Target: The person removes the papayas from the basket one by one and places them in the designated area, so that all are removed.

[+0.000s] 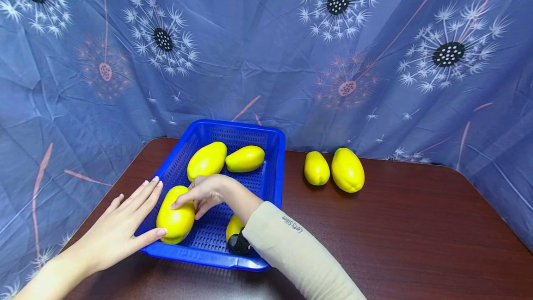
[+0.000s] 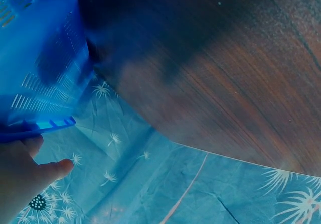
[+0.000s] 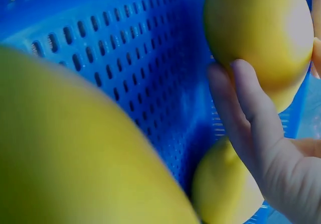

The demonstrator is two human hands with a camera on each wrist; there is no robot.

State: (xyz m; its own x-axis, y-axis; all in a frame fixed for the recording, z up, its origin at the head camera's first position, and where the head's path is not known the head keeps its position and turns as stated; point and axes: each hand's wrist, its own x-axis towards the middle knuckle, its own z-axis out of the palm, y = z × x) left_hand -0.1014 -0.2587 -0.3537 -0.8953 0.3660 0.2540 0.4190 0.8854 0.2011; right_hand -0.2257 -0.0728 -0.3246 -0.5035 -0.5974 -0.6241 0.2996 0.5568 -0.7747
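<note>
A blue perforated basket point(image 1: 275, 161) sits on a dark wooden table point(image 1: 395, 226) and holds several yellow mangoes. My right hand point(image 1: 200, 198) reaches across into it, and its straight fingers point(image 3: 251, 113) touch the side of the front-left mango point(image 1: 176, 216), seen close up in the right wrist view point(image 3: 261, 33). Two more mangoes point(image 1: 207, 160) point(image 1: 245, 158) lie at the basket's back. Another mango point(image 1: 234, 227) is half hidden under my right forearm. My left hand point(image 1: 143, 209) lies flat against the basket's left rim point(image 2: 40, 58), fingers straight.
Two loose mangoes point(image 1: 316, 168) point(image 1: 347, 169) stand on the table to the right of the basket. A blue dandelion-print cloth point(image 1: 266, 50) hangs behind and drapes off the left side. The table's left edge point(image 2: 165, 133) runs close to my left hand.
</note>
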